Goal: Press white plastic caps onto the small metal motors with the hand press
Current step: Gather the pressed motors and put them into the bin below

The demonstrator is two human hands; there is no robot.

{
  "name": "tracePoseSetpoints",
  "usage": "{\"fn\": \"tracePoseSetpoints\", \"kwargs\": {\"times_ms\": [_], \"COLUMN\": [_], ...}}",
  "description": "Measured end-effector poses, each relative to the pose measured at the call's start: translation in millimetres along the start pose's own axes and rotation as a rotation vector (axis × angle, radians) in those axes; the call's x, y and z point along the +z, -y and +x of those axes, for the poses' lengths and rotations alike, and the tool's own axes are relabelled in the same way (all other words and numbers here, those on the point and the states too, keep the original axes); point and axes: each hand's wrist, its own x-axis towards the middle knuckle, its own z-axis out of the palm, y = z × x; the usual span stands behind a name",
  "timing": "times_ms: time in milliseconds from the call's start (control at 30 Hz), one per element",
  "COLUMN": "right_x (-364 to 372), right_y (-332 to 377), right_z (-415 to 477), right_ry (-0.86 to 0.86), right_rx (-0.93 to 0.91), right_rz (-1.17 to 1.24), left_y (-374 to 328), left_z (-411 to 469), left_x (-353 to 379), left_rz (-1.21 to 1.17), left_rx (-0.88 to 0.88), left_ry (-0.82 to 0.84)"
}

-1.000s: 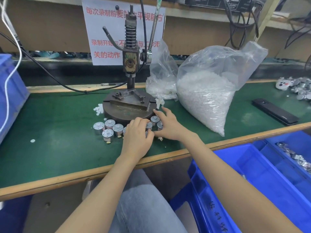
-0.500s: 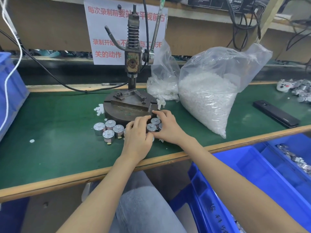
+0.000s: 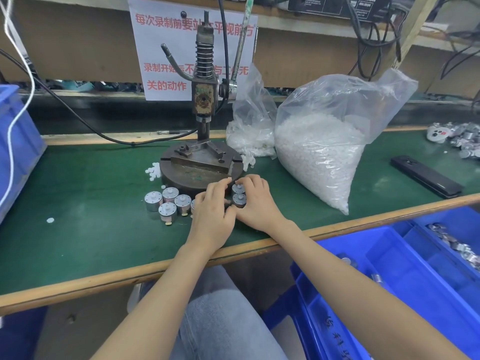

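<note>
**Crowded motors, easy to topple**

Nearest are three blue plastic bins (image 3: pixel 389 281), two at 4 o'clock from the hands and one at 10 o'clock. On the green bench mat (image 3: pixel 78 229) the left hand (image 3: pixel 211 213) lies with bent fingers over the cluster. What is under it is hidden, so I cannot tell whether it grasps anything. The right hand (image 3: pixel 257 201) curls round two of the small silver metal motors (image 3: pixel 239 199).

Seven motors show: those two, four standing at 9 o'clock, and one half-hidden by the left palm. Each carries a white nub (pressed home or not, I cannot tell).

At 12 o'clock stands one grey iron hand press (image 3: pixel 204 100). One heap of loose white plastic caps (image 3: pixel 154 171) lies at 11 o'clock, and two clear plastic bags (image 3: pixel 324 152) of caps at 1 to 2 o'clock.

The likely trouble is a sweep of either hand toppling the packed motors, knocking off unseated caps, or mixing finished with unfinished.
</note>
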Motion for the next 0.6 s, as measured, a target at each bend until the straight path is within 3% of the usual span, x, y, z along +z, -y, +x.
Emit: {"fn": "tracePoseSetpoints", "kwargs": {"times_ms": [200,367,600], "right_x": [0.2,-0.7,2.1], "right_y": [3.2,9.8,8.1], "right_z": [1.8,3.6,2.7], "right_ry": [-0.011,-0.067,-0.072], "right_rx": [0.081,0.072,0.111], "right_rz": [0.019,-0.213,-0.29], "left_y": [0.7,-1.2,-2.4], "left_z": [-0.8,-1.6,-2.3], "left_x": [3.2,1.8,0.4], "left_rz": [0.053,0.042,0.043], "left_rx": [0.006,-0.019,-0.04], "left_ry": [-0.024,-0.052,-0.049]}}
